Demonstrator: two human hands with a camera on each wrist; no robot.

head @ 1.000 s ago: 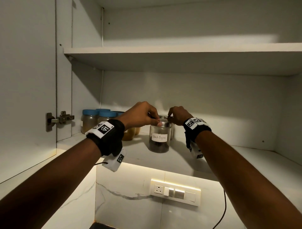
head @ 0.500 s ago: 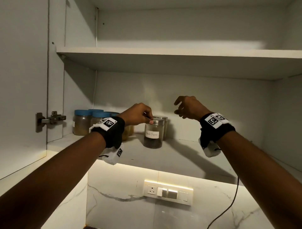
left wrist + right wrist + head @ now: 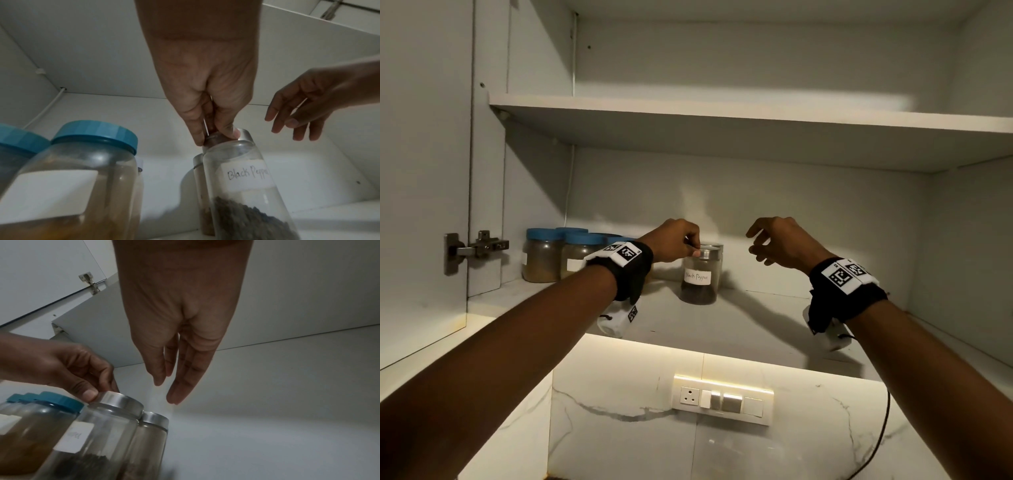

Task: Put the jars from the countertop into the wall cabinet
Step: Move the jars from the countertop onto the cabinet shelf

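Standing upright on the lower shelf (image 3: pixel 739 329) of the wall cabinet (image 3: pixel 756 205), the Black Pepper jar (image 3: pixel 700 279) serves as the landmark for these notes.

Far left of that jar: open cabinet door (image 3: pixel 424 171), with a metal hinge (image 3: pixel 477 247) on its inner edge.

Left of the jar, toward the cabinet's left wall: a cluster of blue-lidded jars (image 3: pixel 551 255), brownish contents, white labels. From the left wrist view the nearest one stands close beside the pepper jar; I cannot tell whether they touch.

Left hand (image 3: pixel 674 240): reaches in from the left, over the jar. Thumb and fingers curled, pinching the rim of the jar's steel lid (image 3: pixel 230 138). Thumb tip on the near edge of the lid, fingers on the far side.

The jar itself: clear glass, dark peppercorns in the lower part, handwritten white label facing out.

Just behind the jar, touching or nearly so: a second steel-lidded jar (image 3: pixel 153 431), mostly hidden in the head view.

Right of the jar: right hand (image 3: pixel 777 245), apart from the lid, held in the air above the shelf. Fingers loosely extended and slightly spread, holding nothing.

Above the jar: an upper shelf (image 3: pixel 722 113).

Below the jar, under the cabinet: marble wall panel with a switch plate (image 3: pixel 722 401), lit from above.
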